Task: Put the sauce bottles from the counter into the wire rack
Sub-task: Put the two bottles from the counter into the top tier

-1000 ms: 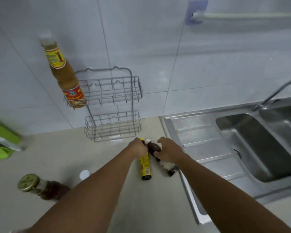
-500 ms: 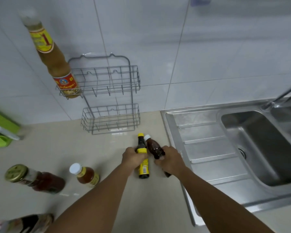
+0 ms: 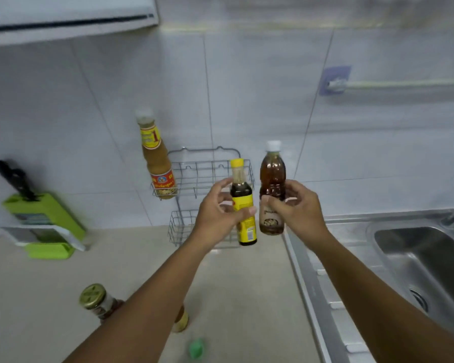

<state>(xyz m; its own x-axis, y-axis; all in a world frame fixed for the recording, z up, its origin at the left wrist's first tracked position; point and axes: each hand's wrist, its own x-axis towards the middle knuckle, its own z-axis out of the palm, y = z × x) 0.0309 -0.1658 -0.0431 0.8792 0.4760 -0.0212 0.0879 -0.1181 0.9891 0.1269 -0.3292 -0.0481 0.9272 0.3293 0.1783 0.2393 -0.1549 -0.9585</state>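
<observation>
The left hand (image 3: pixel 215 213) is gripping the yellow-capped bottle (image 3: pixel 243 203) and the right hand (image 3: pixel 296 208) the amber bottle (image 3: pixel 272 189), both upright just before the wire rack (image 3: pixel 202 176), so I am judging each should be going down straight into the free upper basket beyond the fingers.
</observation>
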